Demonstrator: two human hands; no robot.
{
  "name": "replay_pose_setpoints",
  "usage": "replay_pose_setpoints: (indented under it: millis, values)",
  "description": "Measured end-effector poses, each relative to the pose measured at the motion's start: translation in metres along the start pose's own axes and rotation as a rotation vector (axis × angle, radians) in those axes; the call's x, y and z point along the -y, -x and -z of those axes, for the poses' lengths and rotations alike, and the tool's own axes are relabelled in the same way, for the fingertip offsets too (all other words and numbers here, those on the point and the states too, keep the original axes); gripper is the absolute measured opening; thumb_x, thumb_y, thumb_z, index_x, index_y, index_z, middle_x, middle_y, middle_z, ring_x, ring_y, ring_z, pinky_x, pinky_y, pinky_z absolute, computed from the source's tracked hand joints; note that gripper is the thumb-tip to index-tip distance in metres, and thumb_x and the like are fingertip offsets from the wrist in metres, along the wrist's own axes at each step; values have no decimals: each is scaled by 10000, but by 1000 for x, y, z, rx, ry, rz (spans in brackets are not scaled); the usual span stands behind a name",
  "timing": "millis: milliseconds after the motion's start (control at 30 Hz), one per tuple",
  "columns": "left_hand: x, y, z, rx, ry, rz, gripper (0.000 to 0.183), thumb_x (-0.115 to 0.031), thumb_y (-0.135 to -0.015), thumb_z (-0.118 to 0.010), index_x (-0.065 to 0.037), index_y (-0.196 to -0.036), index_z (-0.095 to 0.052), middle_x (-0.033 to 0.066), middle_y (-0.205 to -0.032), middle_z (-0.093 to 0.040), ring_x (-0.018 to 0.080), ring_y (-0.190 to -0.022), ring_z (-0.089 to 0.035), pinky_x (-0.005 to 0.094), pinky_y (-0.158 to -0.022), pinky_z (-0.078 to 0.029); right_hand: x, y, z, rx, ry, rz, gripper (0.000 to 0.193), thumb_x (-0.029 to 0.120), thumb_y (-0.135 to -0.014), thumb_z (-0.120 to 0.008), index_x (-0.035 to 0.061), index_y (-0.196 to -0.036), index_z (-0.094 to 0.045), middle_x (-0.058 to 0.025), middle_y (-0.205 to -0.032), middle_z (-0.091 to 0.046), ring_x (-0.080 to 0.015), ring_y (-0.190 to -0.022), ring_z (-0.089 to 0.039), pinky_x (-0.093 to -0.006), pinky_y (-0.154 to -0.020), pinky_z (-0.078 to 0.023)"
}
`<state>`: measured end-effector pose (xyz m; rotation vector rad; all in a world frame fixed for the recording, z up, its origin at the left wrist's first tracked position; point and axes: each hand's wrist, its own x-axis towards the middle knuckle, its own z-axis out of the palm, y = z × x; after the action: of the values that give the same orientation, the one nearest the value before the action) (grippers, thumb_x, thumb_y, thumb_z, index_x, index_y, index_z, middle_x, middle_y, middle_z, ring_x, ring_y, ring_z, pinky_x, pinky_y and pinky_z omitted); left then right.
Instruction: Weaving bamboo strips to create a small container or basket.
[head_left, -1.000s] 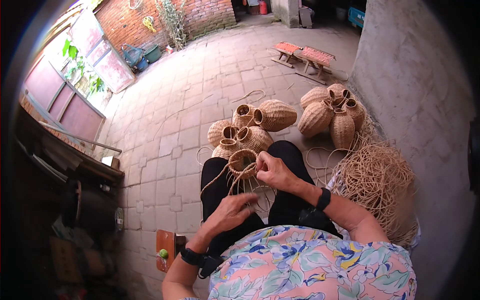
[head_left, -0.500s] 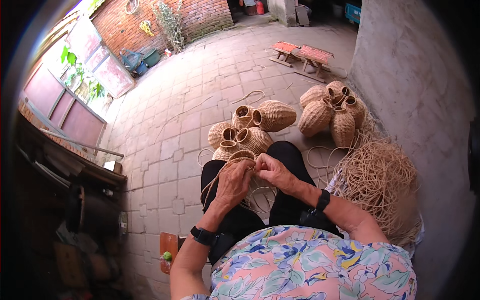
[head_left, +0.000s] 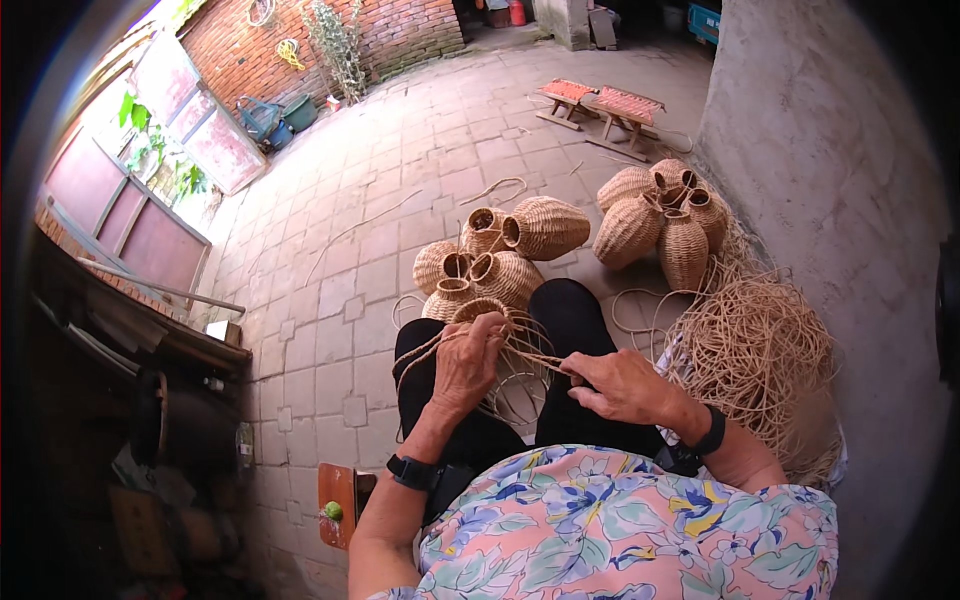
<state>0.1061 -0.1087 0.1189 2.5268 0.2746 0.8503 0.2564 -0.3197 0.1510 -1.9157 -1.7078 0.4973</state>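
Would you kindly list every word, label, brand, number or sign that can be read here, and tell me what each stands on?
None can be read.
Blue object, upper right: any marks are too small and blurred.
Black wristband on the left wrist: no legible lettering.
Cord held in the right hand: no lettering visible.
Woven baskets and floral top: none visible.

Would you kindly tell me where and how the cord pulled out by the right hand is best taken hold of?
Probably at the middle of the cord, coming from above and pinching across it with the fingers: it is thin, runs nearly straight between the left hand and the right hand, and nothing covers that stretch.
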Motion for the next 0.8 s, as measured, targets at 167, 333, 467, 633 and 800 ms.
replay_pose_setpoints:
  millis: [167, 333, 467, 633, 800]
  values:
    - [5, -3, -1, 2, 10, -2, 195, -77, -873, -621, -113, -1065, -609, 78, -769, -684, 264, -736, -667, 382, -798, -439, -6, -4, -8, 25, 20, -36, 195, 226, -881, -645, 56, -962, -591, -156, -813, -674, -382, -767, -651, -483, -688, -494]
    - [9, 0, -6, -28, -37, 49, 152, -35, -792, -662, -99, -930, -662, 38, -806, -715, 216, -780, -694, 345, -783, -449, 7, -22, 1, -235, -132, 376, 133, 133, -840, -718, 39, -821, -628, -35, -833, -665, -262, -903, -595, -480, -886, -426]
    - [3, -9, -8, -228, -22, 63, 154, -37, -738, -651, -123, -866, -655, 37, -778, -693, 211, -729, -678, 358, -746, -445, 6, -56, -9, -133, -700, 313, 203, 191, -887, -696, 27, -817, -600, -67, -739, -576, -207, -709, -556, -332, -669, -434]
    - [8, -7, -13, -38, -197, 118, 206, -67, -721, -624, -137, -914, -599, 54, -783, -656, 294, -701, -650, 419, -664, -484, 9, -65, -25, -67, -648, 272, 169, 149, -903, -688, 22, -840, -595, -90, -683, -553, -203, -620, -578, -359, -580, -464]
    - [13, -3, -13, -52, -228, 147, 173, -113, -756, -638, -144, -921, -595, 70, -760, -647, 302, -668, -644, 431, -645, -482, -11, -16, -24, -22, -101, 225, 136, 159, -924, -639, 34, -920, -585, -147, -739, -626, -326, -661, -632, -370, -594, -496]
